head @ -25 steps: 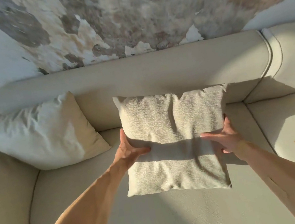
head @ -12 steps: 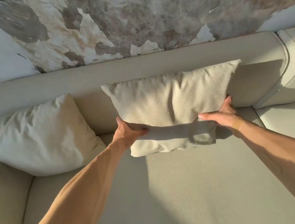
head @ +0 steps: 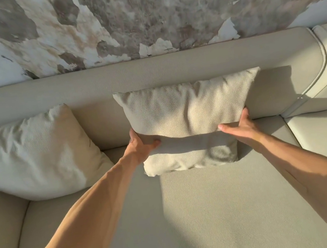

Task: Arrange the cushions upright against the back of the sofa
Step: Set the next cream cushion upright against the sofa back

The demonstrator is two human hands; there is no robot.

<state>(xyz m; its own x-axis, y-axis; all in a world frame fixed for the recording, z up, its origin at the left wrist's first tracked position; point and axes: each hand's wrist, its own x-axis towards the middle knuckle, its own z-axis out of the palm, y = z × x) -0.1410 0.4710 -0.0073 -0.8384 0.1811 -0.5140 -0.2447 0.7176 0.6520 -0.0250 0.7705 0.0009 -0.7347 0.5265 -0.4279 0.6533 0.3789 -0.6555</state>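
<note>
While the seat (head: 202, 213) nearest the viewer lies bare, left hand (head: 140, 146) and right hand (head: 241, 128) grasp the textured cushion (head: 187, 120) by its side edges, thumbs in front. Beyond the fingertips: sofa back (head: 151, 73), touching it. Left of the left fingers: second cushion (head: 32, 155), leaning.

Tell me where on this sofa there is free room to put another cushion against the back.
Free: the backrest strip between the left cushion and the held cushion, and the stretch right of it up to the seam. The seat in front is bare. Crowded: the left corner, and the middle, where both hands grip.
</note>
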